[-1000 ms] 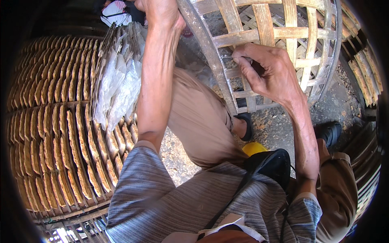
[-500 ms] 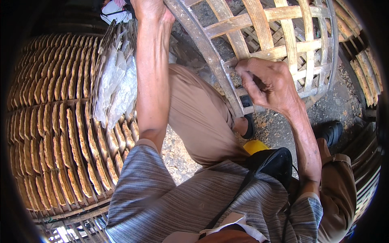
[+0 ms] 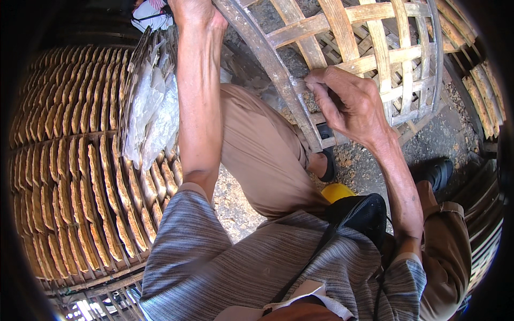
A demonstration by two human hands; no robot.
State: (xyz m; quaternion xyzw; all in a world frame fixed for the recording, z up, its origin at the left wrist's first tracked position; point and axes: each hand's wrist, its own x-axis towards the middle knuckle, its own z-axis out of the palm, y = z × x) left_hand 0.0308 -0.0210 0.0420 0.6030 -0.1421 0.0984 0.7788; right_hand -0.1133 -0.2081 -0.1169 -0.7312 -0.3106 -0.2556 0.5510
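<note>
A woven bamboo frame (image 3: 369, 65) with wide crossing slats and a dark wooden rim (image 3: 270, 61) stands tilted at the upper right. My right hand (image 3: 350, 104) is at its lower left corner, fingers curled and thumb brought toward them. The fingertips meet close to the rim; whatever is between them is too small or hidden to make out. My left hand (image 3: 195, 12) is beside the top end of the same rim, its fingers cut off by the picture's upper edge.
Rows of thin brown pieces (image 3: 69, 182) stand on edge in a slatted rack on the left. Crumpled clear plastic sheeting (image 3: 155, 112) hangs over a stack beside it. More slatted racks (image 3: 484, 101) line the right. Crumbs litter the floor (image 3: 364, 168), and something yellow (image 3: 337, 192) lies near my foot.
My right hand has shifted slightly up and left along the bamboo frame, its fingers still curled. The frame and my left hand have moved a little to the left.
</note>
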